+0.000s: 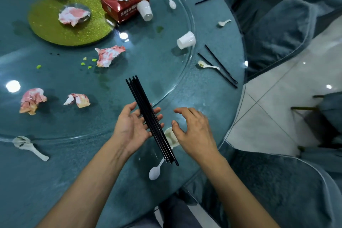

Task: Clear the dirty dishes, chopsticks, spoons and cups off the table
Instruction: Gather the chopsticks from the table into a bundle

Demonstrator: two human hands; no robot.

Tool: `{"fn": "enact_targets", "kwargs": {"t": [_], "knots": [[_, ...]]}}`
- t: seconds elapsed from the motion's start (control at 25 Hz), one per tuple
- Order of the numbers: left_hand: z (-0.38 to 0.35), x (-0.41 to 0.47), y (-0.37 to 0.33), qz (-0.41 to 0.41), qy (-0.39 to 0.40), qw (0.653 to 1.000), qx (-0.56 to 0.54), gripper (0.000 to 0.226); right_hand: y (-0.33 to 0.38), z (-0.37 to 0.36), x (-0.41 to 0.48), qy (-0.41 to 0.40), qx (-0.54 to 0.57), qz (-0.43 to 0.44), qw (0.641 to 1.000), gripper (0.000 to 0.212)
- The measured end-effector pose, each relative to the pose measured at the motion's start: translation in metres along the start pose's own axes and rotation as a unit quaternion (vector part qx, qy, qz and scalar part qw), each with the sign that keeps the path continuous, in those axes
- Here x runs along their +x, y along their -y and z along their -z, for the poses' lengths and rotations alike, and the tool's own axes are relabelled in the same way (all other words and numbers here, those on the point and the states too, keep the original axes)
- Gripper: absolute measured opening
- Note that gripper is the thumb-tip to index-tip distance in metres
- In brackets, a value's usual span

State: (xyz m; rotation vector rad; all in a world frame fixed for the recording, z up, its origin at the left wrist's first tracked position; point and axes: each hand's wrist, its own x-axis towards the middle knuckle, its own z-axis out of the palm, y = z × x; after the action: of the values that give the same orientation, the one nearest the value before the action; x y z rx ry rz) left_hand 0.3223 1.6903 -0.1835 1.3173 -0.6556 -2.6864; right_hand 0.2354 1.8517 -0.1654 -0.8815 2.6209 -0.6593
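Chopsticks (153, 120) on left hand (133, 127) — right hand (194, 131) beside table edge (235, 109).

Head camera looks down, close over the table (212, 98).

Half of small dish (171, 139) under right hand (194, 133), tissue box (125, 2) print blurred

Glossy black chopsticks (148, 114); smooth clear glass turntable (166, 72) over a matt teal cloth table (218, 98); white plastic cups (186, 40) and spoons (155, 171); crumpled paper napkins (109, 55); glittery green disc (55, 29); shiny floor tiles (277, 98)
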Motion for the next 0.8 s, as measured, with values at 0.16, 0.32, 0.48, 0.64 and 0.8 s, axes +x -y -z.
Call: {"fn": "enact_targets", "kwargs": {"t": [0.16,0.32,0.48,0.64,0.8], "knots": [[-0.013,-0.014,0.019,0.026,0.025,0.999,0.036,0.050,-0.013,0.013,-0.021,-0.035,-0.006,-0.023,0.999,0.036],[-0.026,-0.025,0.043,0.053,0.044,0.996,0.056,0.048,-0.034,0.030,-0.045,-0.057,0.004,-0.061,0.996,0.037],[-0.048,-0.033,0.074,0.073,0.061,0.992,0.084,0.047,-0.062,0.054,-0.072,-0.086,0.010,-0.089,0.992,0.037],[-0.075,-0.049,0.110,0.083,0.068,0.988,0.111,0.048,-0.095,0.075,-0.104,-0.111,0.019,-0.107,0.988,0.038],[-0.099,-0.070,0.153,0.070,0.073,0.988,0.116,0.053,-0.134,0.098,-0.138,-0.118,0.023,-0.108,0.987,0.038]]}}
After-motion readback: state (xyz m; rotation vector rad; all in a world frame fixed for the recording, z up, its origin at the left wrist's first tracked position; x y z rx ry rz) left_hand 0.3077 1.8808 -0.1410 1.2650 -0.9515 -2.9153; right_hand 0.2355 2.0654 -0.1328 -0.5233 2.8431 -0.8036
